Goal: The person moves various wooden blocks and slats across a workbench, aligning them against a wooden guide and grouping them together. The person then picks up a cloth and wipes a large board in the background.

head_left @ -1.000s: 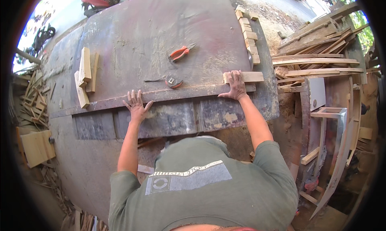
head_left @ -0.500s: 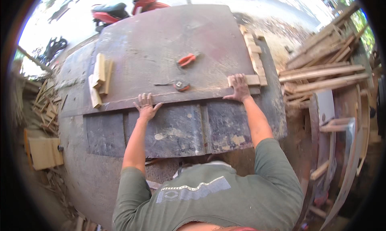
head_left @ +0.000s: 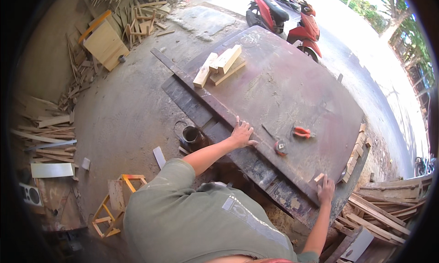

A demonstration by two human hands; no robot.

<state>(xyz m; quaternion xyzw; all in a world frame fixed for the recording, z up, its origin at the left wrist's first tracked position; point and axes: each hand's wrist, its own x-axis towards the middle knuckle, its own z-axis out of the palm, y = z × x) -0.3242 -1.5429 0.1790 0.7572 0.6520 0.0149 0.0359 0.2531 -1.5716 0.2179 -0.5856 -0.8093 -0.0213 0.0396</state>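
A long dark wooden plank (head_left: 288, 172) lies along the near edge of a worn, paint-stained tabletop (head_left: 315, 98). My left hand (head_left: 242, 134) rests on it, fingers spread. Farther right, my right hand (head_left: 326, 190) lies near the plank's right end, fingers stretched out over a small light wood block (head_left: 318, 177), mostly covered by the hand. Between and beyond my hands are a tape measure (head_left: 280, 147) and pliers with orange-red handles (head_left: 302, 132). Several pale wood blocks (head_left: 224, 62) are piled at the table's far left.
More wood blocks (head_left: 355, 158) line the table's right edge. Stacked boards (head_left: 379, 217) stand at the lower right. On the left floor are a round dark can (head_left: 192, 135), a yellow-edged wooden frame (head_left: 109, 208) and scrap wood (head_left: 57, 121). Red motorbikes (head_left: 308, 27) are parked beyond the table.
The view has swung to the left, so the table now appears slanted and more of the left floor shows. Both hands remain at the plank; the tools lie as before.
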